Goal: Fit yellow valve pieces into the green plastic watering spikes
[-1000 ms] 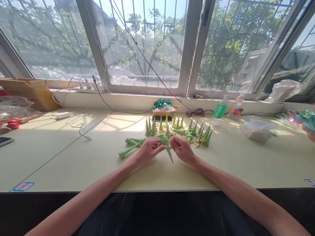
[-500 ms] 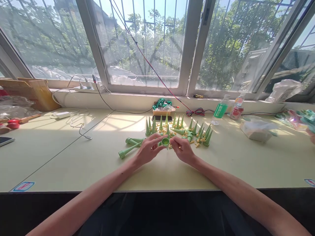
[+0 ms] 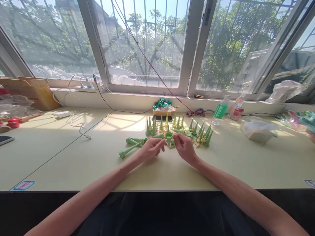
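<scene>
A green plastic watering spike (image 3: 169, 135) is held upright between my hands, its round hollow cap facing up and its tapered part below. My right hand (image 3: 185, 147) pinches it at the right side of the cap. My left hand (image 3: 153, 147) is just left of the spike, fingers loosely bent and a little apart, with nothing visible in them. Several more green spikes (image 3: 207, 137) stand point-up behind my hands, small yellow valve pieces (image 3: 198, 145) among them. Left of my left hand lie several green spikes (image 3: 128, 150) on their sides.
Behind the spikes are a dark phone (image 3: 162, 118) and a small box with green tangled material (image 3: 162, 105). A bottle with a green label (image 3: 220, 110), a can (image 3: 236, 112) and a bag-covered container (image 3: 257, 129) stand right. A white cable (image 3: 81, 131) lies left. Another person's hand (image 3: 311, 135) shows at the right edge.
The spike has turned from cap-up pointing toward me, through its hollow end facing me, to upright. My left hand's fingers have come off it and lowered; my right hand stays on it.
</scene>
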Tool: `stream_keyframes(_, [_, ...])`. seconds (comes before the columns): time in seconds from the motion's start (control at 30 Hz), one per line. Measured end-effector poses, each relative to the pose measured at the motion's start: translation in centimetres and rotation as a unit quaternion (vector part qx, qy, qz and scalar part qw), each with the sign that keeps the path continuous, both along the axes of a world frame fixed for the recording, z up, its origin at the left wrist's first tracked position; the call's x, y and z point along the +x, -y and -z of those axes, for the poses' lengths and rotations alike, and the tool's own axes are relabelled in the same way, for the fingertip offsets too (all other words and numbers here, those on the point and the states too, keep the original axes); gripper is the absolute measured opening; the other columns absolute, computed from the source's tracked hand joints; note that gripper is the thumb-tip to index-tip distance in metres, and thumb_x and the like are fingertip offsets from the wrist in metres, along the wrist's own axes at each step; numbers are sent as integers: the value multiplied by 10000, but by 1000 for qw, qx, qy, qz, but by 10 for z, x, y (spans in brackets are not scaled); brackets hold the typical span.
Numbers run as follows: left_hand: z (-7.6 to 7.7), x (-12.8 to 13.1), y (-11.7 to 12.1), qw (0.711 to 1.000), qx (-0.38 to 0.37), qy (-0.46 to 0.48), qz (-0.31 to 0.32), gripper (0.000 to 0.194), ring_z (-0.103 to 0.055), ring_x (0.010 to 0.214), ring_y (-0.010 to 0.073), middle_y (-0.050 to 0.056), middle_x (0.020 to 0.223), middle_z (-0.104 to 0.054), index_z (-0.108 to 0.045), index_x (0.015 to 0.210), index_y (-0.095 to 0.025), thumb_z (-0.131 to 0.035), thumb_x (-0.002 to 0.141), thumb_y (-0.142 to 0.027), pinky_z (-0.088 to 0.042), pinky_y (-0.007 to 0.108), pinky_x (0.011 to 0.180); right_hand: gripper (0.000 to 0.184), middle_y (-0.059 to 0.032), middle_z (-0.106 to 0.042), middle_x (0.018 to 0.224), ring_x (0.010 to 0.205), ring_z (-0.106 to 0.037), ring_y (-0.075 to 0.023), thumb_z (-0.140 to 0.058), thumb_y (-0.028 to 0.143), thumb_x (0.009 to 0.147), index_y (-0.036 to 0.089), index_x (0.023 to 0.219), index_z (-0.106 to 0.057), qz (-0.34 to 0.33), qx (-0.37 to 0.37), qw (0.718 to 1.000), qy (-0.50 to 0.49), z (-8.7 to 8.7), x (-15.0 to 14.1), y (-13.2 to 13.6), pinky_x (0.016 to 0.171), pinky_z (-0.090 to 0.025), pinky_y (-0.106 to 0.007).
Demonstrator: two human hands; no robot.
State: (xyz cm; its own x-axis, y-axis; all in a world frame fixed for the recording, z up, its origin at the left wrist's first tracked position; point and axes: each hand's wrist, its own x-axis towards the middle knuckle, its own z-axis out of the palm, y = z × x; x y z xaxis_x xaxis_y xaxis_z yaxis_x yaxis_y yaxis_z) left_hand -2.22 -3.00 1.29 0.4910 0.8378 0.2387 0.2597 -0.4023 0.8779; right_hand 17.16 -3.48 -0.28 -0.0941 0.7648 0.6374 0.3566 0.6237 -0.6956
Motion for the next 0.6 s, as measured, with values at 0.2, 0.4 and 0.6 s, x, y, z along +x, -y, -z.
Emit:
stream_keyframes(0.2, [-7,-1,3,975,-196,58,90,776,-480,460,81,84,745,-626,-698,874,-73,-326,886,-753,-344,188,399,319,27,-464,593,494,-395,-103,-458,428,977,195,770,-530,-46,-11,999,6,-1,-2,1,478,-360,-233])
stream_keyframes(0.4, [-1,-3,-2,958,-257,83,100,796,-477,486,90,111,801,-650,-705,910,-79,-319,872,-773,-327,196,404,298,26,-476,620,492,-419,-95,-471,423,966,195,783,-530,-76,-19,997,0,0,-3,2,493,-411,-228])
stream_keyframes(0.6, [-1,-3,-1,954,-265,98,103,692,-463,478,78,98,811,-652,-687,935,-89,-435,867,-730,-311,184,385,288,34,-463,609,467,-403,-89,-479,432,961,194,811,-542,-86,-27,996,10,3,-1,-1,478,-401,-229])
